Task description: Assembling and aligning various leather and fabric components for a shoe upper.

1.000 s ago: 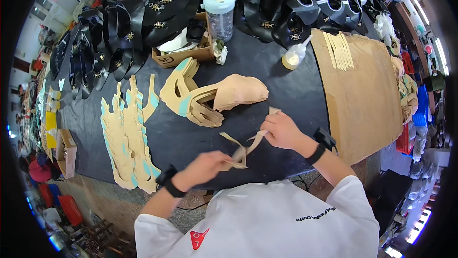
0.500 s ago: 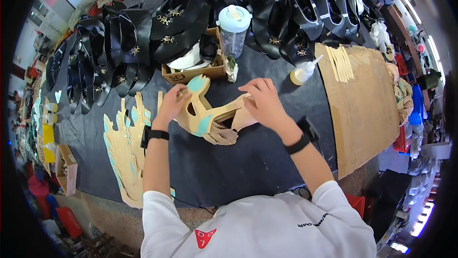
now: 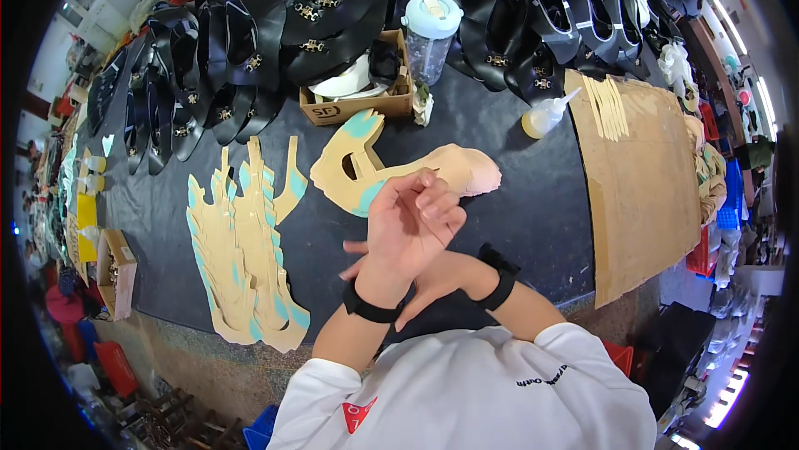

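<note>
My left hand [image 3: 414, 225] is raised over the middle of the table, palm up, its fingers loosely curled and its palm bare. Behind that wrist passes my right hand [image 3: 439, 277], wrapped round it at the black wristband [image 3: 372, 307]; two of its fingertips poke out on the left side and its thumb lies by the strap. Just beyond the hands rests a stack of beige shoe-shaped cut pieces [image 3: 337, 175] with turquoise patches, its pinkish end [image 3: 481, 174] to the right. More beige pieces [image 3: 250, 267] lie overlapped at the left.
Black shoes with gold buckles [image 3: 250, 59] crowd the far side. Before them stand a cardboard box [image 3: 358, 109] and a lidded tumbler [image 3: 430, 42]. A squeeze bottle of yellowish liquid [image 3: 545, 117] is beside a cardboard sheet [image 3: 645, 200] bearing thin beige strips [image 3: 606, 107].
Both hands have let go of the beige pieces and drawn back toward me. They now cross, the right hand at the left wrist. The pieces lie flatter on the table.
</note>
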A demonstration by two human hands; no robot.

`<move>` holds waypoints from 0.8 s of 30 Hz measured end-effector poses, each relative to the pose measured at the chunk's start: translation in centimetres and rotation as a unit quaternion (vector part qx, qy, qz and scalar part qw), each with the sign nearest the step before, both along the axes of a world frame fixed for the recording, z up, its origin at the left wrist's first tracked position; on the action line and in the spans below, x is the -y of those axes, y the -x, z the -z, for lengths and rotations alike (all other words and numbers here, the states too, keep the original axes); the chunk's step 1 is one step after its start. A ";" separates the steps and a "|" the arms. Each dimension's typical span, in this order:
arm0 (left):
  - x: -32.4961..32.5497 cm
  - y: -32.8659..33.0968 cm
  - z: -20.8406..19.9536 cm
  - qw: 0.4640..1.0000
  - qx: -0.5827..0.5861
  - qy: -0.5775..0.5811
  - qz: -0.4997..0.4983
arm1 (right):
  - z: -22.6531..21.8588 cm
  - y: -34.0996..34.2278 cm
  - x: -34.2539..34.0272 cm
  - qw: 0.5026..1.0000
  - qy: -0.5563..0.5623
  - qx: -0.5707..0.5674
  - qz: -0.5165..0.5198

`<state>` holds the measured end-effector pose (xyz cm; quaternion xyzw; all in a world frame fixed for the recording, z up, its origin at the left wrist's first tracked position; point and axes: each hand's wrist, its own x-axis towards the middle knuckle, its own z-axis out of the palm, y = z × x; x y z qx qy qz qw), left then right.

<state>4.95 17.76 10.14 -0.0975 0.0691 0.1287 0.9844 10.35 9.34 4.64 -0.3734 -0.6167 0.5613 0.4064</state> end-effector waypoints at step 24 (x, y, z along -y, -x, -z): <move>1.4 -3.9 5.1 0.705 -0.368 -0.594 -0.124 | 1.3 1.2 4.7 0.950 0.221 -0.175 0.133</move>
